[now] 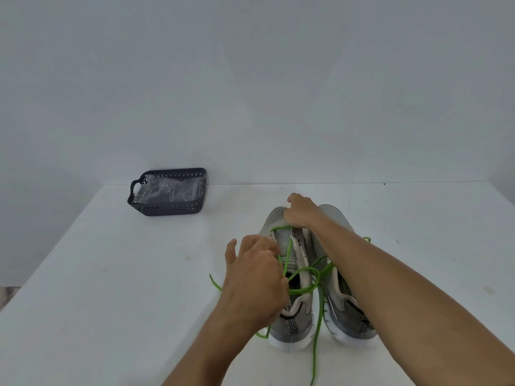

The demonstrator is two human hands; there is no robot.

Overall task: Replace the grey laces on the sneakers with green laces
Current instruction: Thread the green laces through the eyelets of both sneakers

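Sneakers: we see two grey ones side by side, mid-counter, toes away from us. Far left, dark basket w/ clear plastic bag inside. Our left hand pinches the green lace at the left sneaker. Right hand curls on the toe end, where the lace crosses. Right sneaker sits partly under our forearm.

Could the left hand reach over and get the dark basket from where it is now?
Probably yes. The basket sits far off on the left side of the table, and nothing lies between it and the left hand. But that hand is busy with the green lace at the sneaker.
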